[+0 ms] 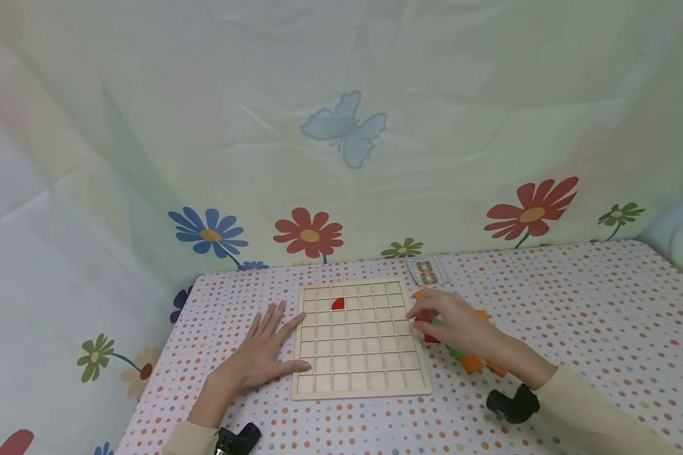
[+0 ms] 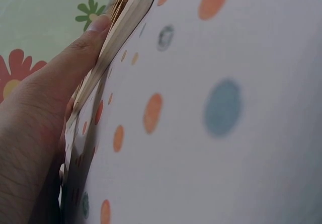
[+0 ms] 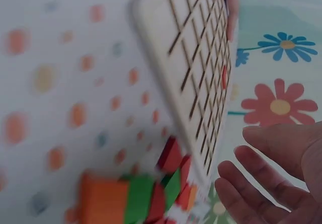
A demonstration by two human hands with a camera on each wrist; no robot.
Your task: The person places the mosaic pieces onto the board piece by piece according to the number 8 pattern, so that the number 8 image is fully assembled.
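A pale wooden board [image 1: 362, 396] with a square grid of recessed cells lies flat on the table. One red piece [image 1: 338, 304] with a curved side sits in a cell near its far edge. Spread fingers of my left hand [image 1: 260, 355] lie beside the board's left side, thumb and forefinger touching the rim; the left wrist view shows the thumb [image 2: 83, 48] on the edge. My right hand [image 1: 454, 321] hovers by the board's right edge, above loose red, green and orange pieces [image 3: 103, 199]. Its fingers [image 3: 261, 171] are loosely bent, with nothing visible between them.
A small printed card [image 1: 427, 270] with a coloured pattern lies beyond the board's far right corner. Several orange pieces [image 1: 471, 363] lie under and around the right forearm. A dotted cloth [image 1: 592, 328] covers the table, and a flowered curtain [image 1: 432, 126] hangs behind.
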